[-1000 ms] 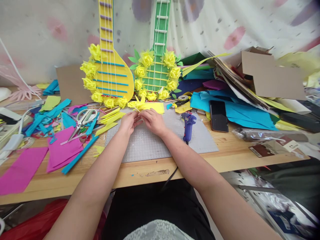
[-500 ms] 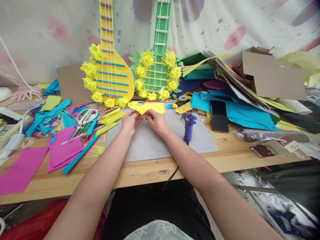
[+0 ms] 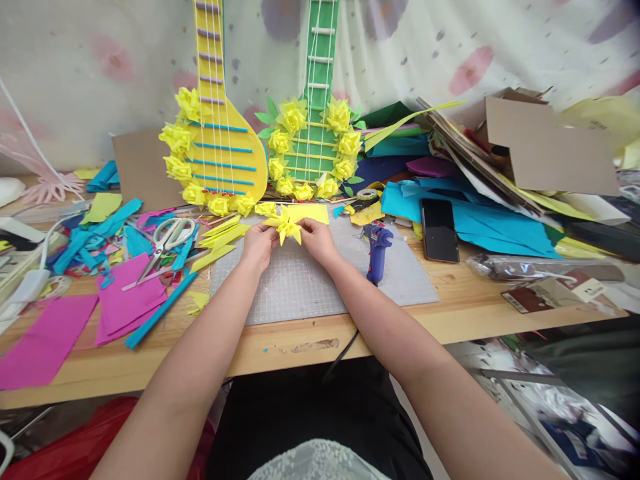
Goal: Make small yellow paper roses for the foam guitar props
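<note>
Showing its pointed petals [image 3: 291, 233] more fully than a moment ago, the yellow flower [image 3: 285, 223], pinched by left hand [image 3: 259, 247] and right hand [image 3: 319, 240] above the cutting mat [image 3: 300, 287], appears mid-shaping.

Scissors [image 3: 160, 246] left of flower [image 3: 289, 225], glue gun [image 3: 377, 255] right, on mat [image 3: 300, 293]

We see a matt, softly creased yellow paper flower with pointed petals [image 3: 289, 229] above a smooth, dull grey gridded mat [image 3: 295, 287]. Beneath, we find a pale wooden tabletop [image 3: 240, 357] with visible grain and one rough, chipped patch. We note a smooth blue-purple plastic glue gun [image 3: 379, 253], a glossy black rectangular phone [image 3: 440, 230] and shiny, crinkled clear plastic packaging [image 3: 545, 269].
</note>
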